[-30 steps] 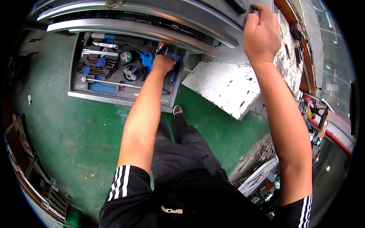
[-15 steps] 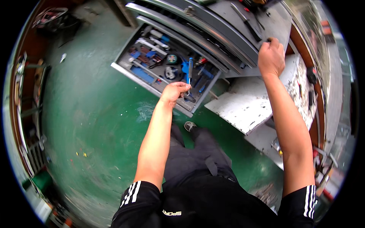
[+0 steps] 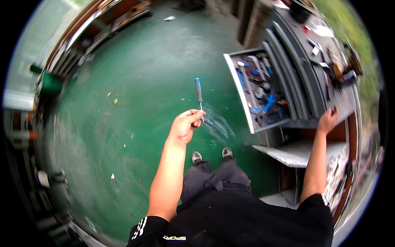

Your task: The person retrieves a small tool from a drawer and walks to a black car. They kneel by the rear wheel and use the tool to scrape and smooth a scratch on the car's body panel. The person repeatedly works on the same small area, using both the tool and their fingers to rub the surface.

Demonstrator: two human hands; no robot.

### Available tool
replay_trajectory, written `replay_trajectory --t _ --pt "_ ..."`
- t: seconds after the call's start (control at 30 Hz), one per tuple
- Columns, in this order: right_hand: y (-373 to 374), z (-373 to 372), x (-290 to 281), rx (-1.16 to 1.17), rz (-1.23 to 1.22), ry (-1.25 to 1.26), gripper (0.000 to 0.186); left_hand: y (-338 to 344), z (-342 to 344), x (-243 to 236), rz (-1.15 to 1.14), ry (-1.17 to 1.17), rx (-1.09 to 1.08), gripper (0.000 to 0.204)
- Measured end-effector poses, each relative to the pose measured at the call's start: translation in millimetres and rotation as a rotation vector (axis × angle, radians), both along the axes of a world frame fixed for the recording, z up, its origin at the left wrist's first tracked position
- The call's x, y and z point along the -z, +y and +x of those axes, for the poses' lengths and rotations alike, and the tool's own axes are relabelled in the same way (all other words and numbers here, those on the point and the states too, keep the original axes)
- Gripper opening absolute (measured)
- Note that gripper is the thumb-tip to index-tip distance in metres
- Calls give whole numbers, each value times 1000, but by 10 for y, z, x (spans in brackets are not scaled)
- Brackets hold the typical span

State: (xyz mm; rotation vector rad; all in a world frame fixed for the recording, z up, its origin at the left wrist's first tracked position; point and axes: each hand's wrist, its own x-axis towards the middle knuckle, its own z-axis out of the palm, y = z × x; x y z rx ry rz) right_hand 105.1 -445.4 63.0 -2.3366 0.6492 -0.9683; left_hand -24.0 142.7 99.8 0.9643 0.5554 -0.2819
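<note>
My left hand [image 3: 187, 124] is closed on thin metal shafts of screwdriver-like tools with blue-and-grey handles [image 3: 198, 88]; one handle points up, another down to the right, over the green floor. To its right, an open drawer [image 3: 240, 82] of the grey tool cabinet [image 3: 296, 88] holds several blue, silver and dark tools in a liner. My right hand [image 3: 328, 120] is at the front edge of the cabinet top with fingers curled; what they grip is too small to make out.
A white, paint-worn board [image 3: 288, 154] sits below the cabinet. Loose tools [image 3: 327, 61] and a black container [image 3: 301, 10] lie on its top. Upright brown columns [image 3: 257, 24] stand behind. Shelving [image 3: 103, 22] and a green bin [image 3: 50, 84] line the left wall.
My left hand has lifted the blue-handled tools out of the drawer and moved left over the floor. The view has turned, putting the cabinet at the right. The drawer stays open.
</note>
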Motion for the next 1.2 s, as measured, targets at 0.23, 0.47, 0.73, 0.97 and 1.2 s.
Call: replay_trajectory --t 0.23,0.47,0.73,0.97,1.2 --pt "3870 -1601 1096 -964 439 464 20 1678 -1758 -327 69 -111 -509 15" --pt "7527 -3363 -82 -1981 323 825 58 2892 -3990 624 403 133 -528 12" --pt "9904 -4232 97 -2670 -846 551 51 4382 -5323 682 558 276 -298 20" --pt "11856 -4441 600 -2744 -830 811 31 6237 -5946 897 120 176 -689 41" --pt "14374 -4429 887 -2490 -615 1327 35 8022 -7178 592 342 597 -1180 47"
